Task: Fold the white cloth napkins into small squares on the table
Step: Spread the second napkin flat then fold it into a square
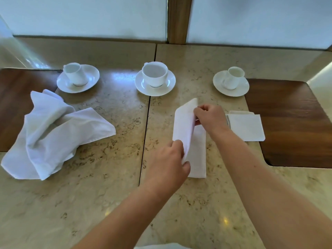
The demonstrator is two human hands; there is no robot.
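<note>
A white cloth napkin [196, 153], folded into a long strip, lies in the middle of the marble table [107, 186]. Its left layer is lifted off the table. My left hand [170, 162] pinches the near end of that lifted layer. My right hand [210, 117] pinches its far end. To the right lies a small stack of folded square napkins [247, 127]. A heap of crumpled unfolded napkins [52, 133] sits at the left.
Three white cups on saucers stand along the far side: left [78, 78], middle [155, 78], right [231, 80]. Dark wood panels [291, 123] are set into the table at both ends. A seam [146, 126] runs down the tabletop's middle.
</note>
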